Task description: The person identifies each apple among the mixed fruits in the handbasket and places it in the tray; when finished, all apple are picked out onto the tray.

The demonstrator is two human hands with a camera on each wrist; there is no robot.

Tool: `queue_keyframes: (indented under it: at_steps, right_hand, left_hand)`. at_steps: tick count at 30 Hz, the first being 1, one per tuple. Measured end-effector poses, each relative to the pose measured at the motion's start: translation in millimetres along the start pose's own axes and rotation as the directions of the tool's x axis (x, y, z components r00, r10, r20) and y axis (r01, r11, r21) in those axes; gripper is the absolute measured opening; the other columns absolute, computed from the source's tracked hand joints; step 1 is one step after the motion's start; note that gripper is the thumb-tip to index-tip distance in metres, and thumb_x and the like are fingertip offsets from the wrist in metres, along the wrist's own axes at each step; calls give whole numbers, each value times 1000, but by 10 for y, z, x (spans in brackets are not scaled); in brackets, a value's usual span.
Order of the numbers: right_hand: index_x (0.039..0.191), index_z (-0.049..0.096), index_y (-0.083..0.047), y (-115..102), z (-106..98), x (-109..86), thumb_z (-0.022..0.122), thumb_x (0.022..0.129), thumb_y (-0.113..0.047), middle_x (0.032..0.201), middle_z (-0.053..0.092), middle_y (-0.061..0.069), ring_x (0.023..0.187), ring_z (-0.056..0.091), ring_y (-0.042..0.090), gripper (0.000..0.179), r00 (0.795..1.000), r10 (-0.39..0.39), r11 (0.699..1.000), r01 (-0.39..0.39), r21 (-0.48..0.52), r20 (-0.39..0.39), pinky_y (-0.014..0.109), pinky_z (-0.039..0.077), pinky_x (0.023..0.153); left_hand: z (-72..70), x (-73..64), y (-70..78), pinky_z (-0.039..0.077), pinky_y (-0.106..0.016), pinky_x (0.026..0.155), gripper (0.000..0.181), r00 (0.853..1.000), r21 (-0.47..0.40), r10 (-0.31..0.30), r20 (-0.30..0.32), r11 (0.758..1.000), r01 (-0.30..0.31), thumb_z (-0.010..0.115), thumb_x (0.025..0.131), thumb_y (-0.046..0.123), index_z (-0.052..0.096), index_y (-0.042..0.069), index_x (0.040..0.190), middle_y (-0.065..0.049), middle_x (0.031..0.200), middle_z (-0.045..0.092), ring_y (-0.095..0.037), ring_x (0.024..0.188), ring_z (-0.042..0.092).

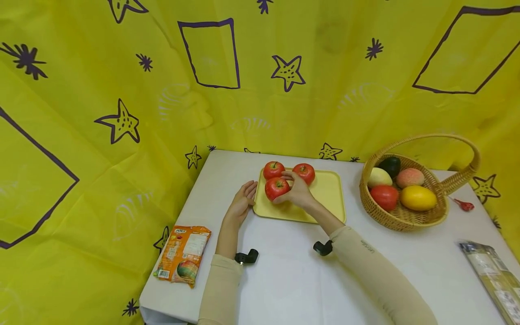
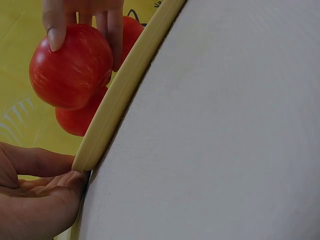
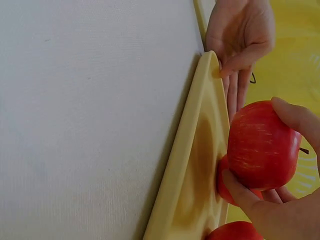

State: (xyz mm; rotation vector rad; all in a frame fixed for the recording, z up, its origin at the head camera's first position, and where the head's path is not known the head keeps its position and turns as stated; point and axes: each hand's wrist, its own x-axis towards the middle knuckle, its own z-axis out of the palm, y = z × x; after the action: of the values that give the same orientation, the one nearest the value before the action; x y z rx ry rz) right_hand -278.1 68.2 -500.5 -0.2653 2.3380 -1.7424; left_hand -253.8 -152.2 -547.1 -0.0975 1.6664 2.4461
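My right hand [image 1: 298, 192] grips a red apple [image 1: 276, 189] between thumb and fingers, its stem pointing away from the right palm in the right wrist view. That apple is held over the left part of a yellow tray [image 1: 325, 194]. Two more red apples, one at the back left [image 1: 273, 169] and one further right [image 1: 304, 173], sit at the tray's far side. At the tray's near left corner is my left hand [image 1: 240, 203]. Its thumb lies on the rim [image 3: 212, 62], with the fingers along the outside, pinching the edge.
A wicker basket [image 1: 367, 205] with several fruits stands at the right. Behind it lies a small red item [image 1: 464, 205]. An orange snack packet [image 1: 184, 255] lies at the left; a clear-wrapped package [image 1: 491, 275] is at the right edge. A yellow patterned cloth [image 1: 260, 108] hangs behind.
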Motion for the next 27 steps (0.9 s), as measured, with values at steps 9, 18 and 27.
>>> queue_keyframes:
  at_steps: [9,18,27]
  right_hand:
    - [154,37,-1,88,99,32,98,60,-2,141,56,18,134,51,36,112,999,14,997,-17,-69,-47,51,41,119]
    - [159,26,-1,98,156,25,99,61,-5,144,57,17,140,49,38,122,994,44,994,-53,-96,-97,53,36,122]
    - [160,25,-2,89,131,5,99,64,-8,146,53,21,140,49,40,121,996,66,995,-71,-75,-67,52,40,119]
  left_hand:
    - [11,17,-25,19,-38,129,93,1000,-13,2,-1,1000,-2,30,73,-33,22,-5,161,-23,167,28,-32,157,24]
    - [21,13,-17,20,-38,129,93,1000,-10,-7,-11,1000,7,31,74,-34,23,-3,161,-21,168,29,-31,157,24]
    - [7,4,-11,21,-37,129,94,1000,-11,-17,-24,1000,17,30,73,-34,24,-2,162,-19,167,30,-30,157,26]
